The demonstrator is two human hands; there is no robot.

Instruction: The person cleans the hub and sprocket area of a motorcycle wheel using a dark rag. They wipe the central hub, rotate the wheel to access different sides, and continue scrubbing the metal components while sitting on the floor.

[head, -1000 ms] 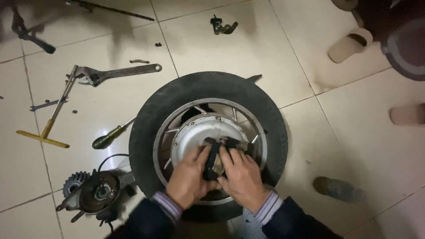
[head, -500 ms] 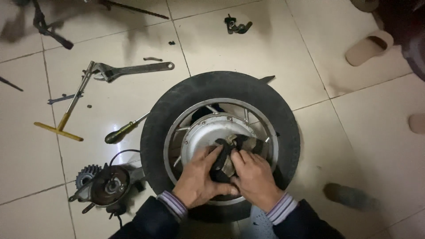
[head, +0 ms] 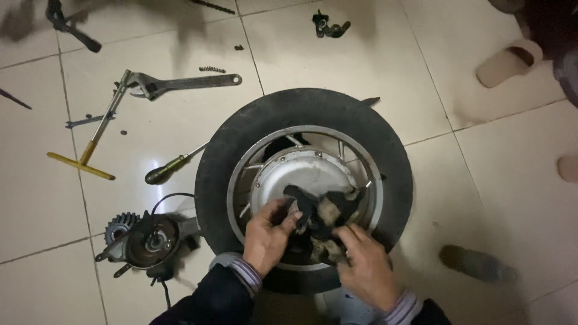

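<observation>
Both the left hand (head: 268, 236) and the right hand (head: 366, 265) clench a dirty dark rag (head: 322, 219) against the silver hub (head: 301, 174) of the wheel (head: 304, 186), which lies flat on the tiled floor (head: 494, 156) beside a screwdriver (head: 171, 167).

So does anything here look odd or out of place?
Mostly the rag both hands hold on the wheel hub: it is dark, ragged and torn. Tools, like the wrench and screwdriver, lie scattered over the floor tiles.
</observation>
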